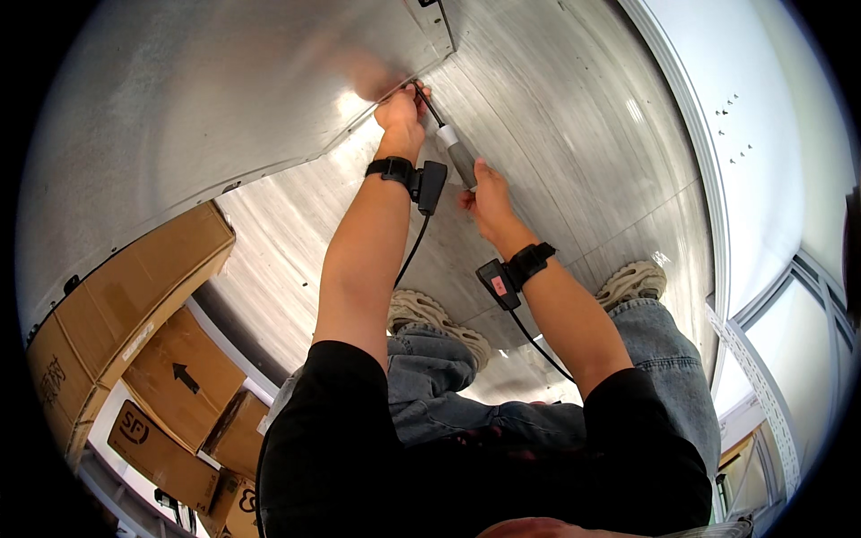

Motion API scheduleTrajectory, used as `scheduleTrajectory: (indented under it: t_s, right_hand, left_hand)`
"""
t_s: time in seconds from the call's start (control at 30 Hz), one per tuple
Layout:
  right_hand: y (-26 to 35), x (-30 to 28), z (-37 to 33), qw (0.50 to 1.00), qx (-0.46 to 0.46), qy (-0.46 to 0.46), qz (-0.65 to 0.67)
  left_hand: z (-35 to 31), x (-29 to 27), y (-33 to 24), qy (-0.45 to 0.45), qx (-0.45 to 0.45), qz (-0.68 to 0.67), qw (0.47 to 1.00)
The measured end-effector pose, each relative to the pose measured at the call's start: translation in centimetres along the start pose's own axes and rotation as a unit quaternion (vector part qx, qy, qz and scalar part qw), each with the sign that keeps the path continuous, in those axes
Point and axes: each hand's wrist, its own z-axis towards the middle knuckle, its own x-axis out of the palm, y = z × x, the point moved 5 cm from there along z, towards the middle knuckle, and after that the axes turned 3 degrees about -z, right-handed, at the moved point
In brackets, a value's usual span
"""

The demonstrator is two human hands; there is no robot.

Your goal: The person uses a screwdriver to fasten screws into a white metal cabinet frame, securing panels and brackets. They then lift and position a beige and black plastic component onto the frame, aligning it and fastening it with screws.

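Note:
A large metal panel (242, 99) fills the upper left, its lower edge close to the wood-look floor. At that edge, near the panel's corner, the fingers of my left hand (401, 111) are closed in a pinch. What they hold is hidden. My right hand (491, 202) grips the grey handle of a screwdriver (460, 158) with a white collar. Its dark shaft slants up and left from the collar, and its tip ends among my left fingers at the panel edge.
Cardboard boxes (186, 377) are stacked at the lower left. White panelling (749, 108) with several small screws (734, 148) on it runs along the right. My shoes (632, 283) stand on the floor (574, 134). Cables (541, 349) trail from both wrist straps.

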Motion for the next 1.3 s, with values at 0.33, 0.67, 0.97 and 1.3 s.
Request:
scheduleTrajectory:
  t_s: [0.33,0.67,0.97,1.3]
  right_hand:
    - [1.4,-0.5,-1.0,0.998,-0.002,-0.023,-0.062]
    - [0.7,-1.3,0.1,0.994,0.001,-0.025,-0.108]
    - [1.6,0.0,-0.9,0.993,-0.007,-0.009,-0.116]
    - [1.5,-0.5,-1.3,0.997,0.006,-0.019,-0.068]
  left_hand:
    - [-0.1,0.1,-0.2,-0.017,-0.012,-0.01,1.0]
    - [-0.4,0.3,-0.4,-0.014,-0.018,-0.026,0.999]
    - [0.2,0.0,-0.2,-0.007,-0.012,-0.015,1.0]
    - [-0.2,0.1,-0.4,-0.016,-0.003,-0.011,1.0]
